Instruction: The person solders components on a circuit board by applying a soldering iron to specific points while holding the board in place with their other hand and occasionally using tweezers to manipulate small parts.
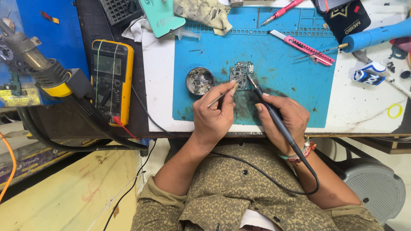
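A small circuit board (240,73) lies on the blue work mat (282,77). My right hand (284,117) grips a black soldering iron (267,107) like a pen, its tip touching the board's right edge. My left hand (212,115) pinches thin metal tweezers (219,98), with the index finger stretched to the board's lower left. The iron's black cable loops down across my lap.
A round tin of cleaning wool (200,80) sits left of the board. A yellow multimeter (110,79) and hot-air gun (38,66) lie at the left. A pink cutter (302,47), blue tool (376,36), rag (205,13) and tape roll (370,73) surround the mat.
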